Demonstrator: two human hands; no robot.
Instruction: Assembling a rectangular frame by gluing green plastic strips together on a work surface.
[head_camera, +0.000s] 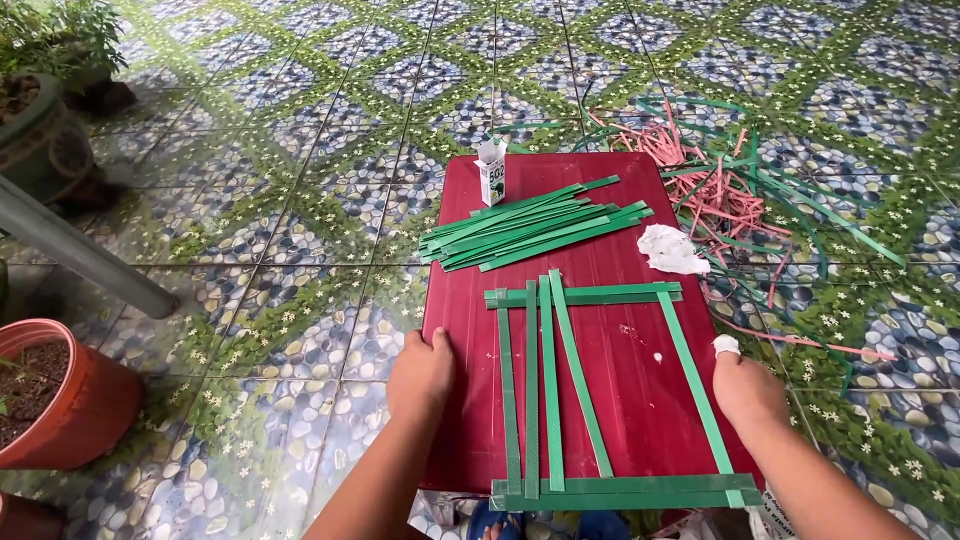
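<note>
A frame of green paper strips lies on a dark red board, with several upright strips joined to top and bottom bars. My left hand rests closed on the board's left edge, beside the frame. My right hand sits at the board's right edge, near the frame's right strip, one fingertip coated with white glue; nothing is held. A pile of loose green strips lies across the far half of the board.
A small white glue box stands at the board's far left. A crumpled white tissue lies at its right. Pink and green strip scraps litter the patterned tile floor. Terracotta pots stand at left, near a grey pole.
</note>
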